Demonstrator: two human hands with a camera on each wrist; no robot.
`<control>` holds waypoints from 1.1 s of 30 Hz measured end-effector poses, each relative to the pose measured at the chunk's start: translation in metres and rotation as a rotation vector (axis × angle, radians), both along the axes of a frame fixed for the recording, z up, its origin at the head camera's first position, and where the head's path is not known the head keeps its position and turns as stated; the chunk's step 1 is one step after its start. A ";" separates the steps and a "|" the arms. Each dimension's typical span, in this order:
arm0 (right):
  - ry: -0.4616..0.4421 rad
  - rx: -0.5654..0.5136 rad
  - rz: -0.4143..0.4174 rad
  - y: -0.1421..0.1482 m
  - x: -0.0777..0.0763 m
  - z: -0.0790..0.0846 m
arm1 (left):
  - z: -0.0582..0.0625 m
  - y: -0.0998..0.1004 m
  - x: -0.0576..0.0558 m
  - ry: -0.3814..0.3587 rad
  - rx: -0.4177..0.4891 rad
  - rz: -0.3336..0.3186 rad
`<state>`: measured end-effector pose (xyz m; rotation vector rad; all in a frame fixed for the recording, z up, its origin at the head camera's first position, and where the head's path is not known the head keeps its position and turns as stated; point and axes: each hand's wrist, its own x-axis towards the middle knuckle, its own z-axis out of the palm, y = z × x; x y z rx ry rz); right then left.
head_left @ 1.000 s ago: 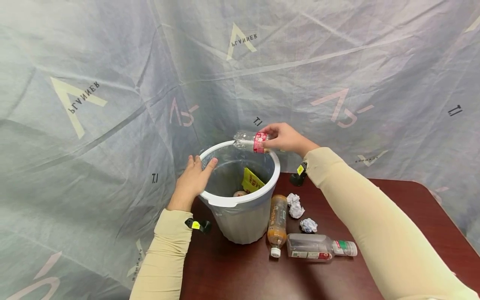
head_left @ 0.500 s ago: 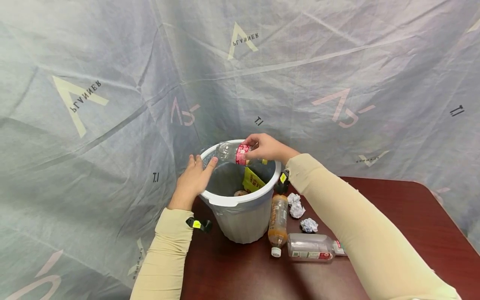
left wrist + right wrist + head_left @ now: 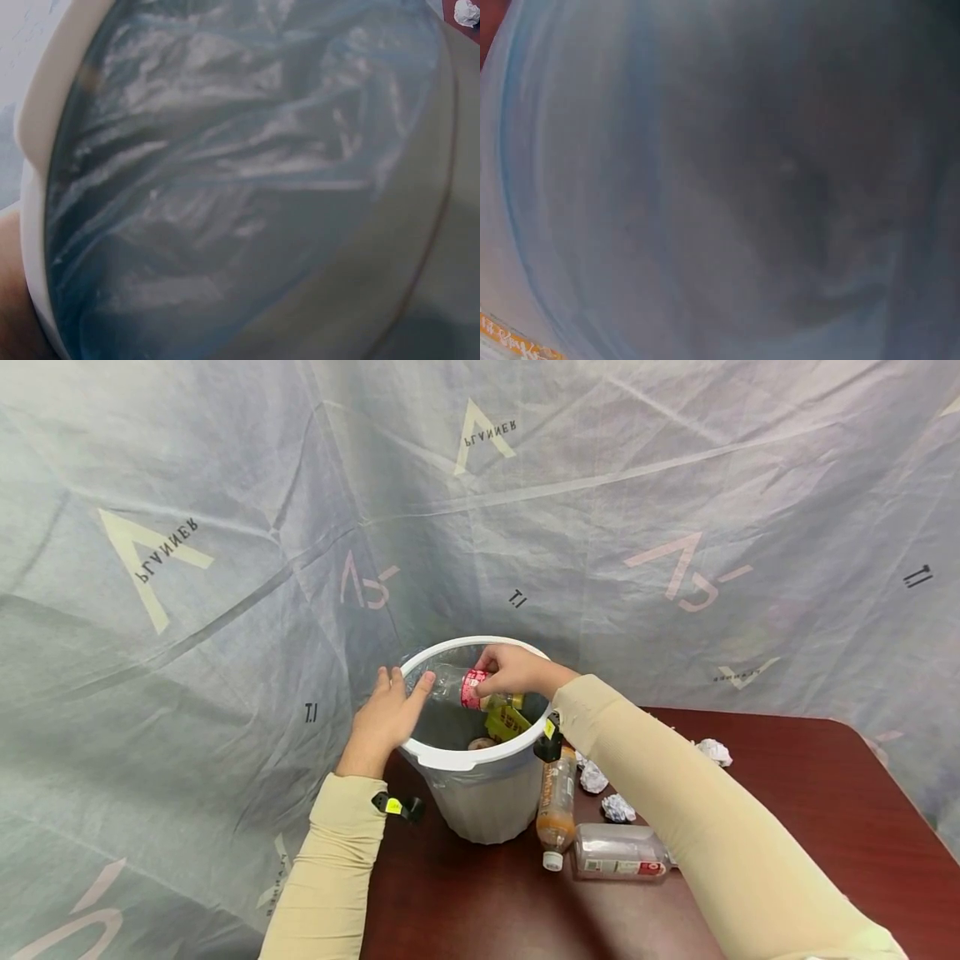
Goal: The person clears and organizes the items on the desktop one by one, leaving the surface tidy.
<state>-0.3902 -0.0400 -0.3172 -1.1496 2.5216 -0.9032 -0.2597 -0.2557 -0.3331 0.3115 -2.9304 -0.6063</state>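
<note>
My right hand [image 3: 516,670] pinches a clear plastic bottle [image 3: 444,683] by its red label, with the bottle lying sideways in the mouth of a grey trash can [image 3: 486,810]. Its yellow cap end points right. At the can's left side my left hand [image 3: 384,720] rests against the white rim [image 3: 450,761], fingers straight and thumb reaching over the opening. Inside the can are a yellow-green wrapper [image 3: 507,723] and a small round item [image 3: 481,743]. The left wrist view shows the bluish bag liner [image 3: 247,172]; the right wrist view is blurred, mostly the can's wall.
Right of the can, a bottle with orange liquid [image 3: 556,814] lies on the dark red table [image 3: 480,906], touching or close to a larger clear bottle [image 3: 618,852]. Several crumpled paper balls [image 3: 618,808] lie nearby, partly behind my right sleeve. A grey printed curtain [image 3: 570,527] hangs behind.
My right hand has carried the red-labelled bottle left and down from above the back rim into the can's mouth. My left hand has stayed at the rim.
</note>
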 end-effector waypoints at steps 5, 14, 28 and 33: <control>0.007 0.019 0.007 0.001 0.002 0.000 | 0.000 0.001 -0.001 0.002 -0.008 -0.005; -0.034 -0.071 -0.044 0.007 0.000 0.001 | 0.001 0.003 -0.002 -0.012 -0.012 -0.014; -0.084 -0.442 -0.027 0.042 0.005 0.010 | -0.002 0.003 0.000 -0.025 -0.004 -0.019; -0.012 -0.592 -0.074 0.074 0.004 0.014 | -0.003 0.000 -0.001 -0.017 -0.009 -0.022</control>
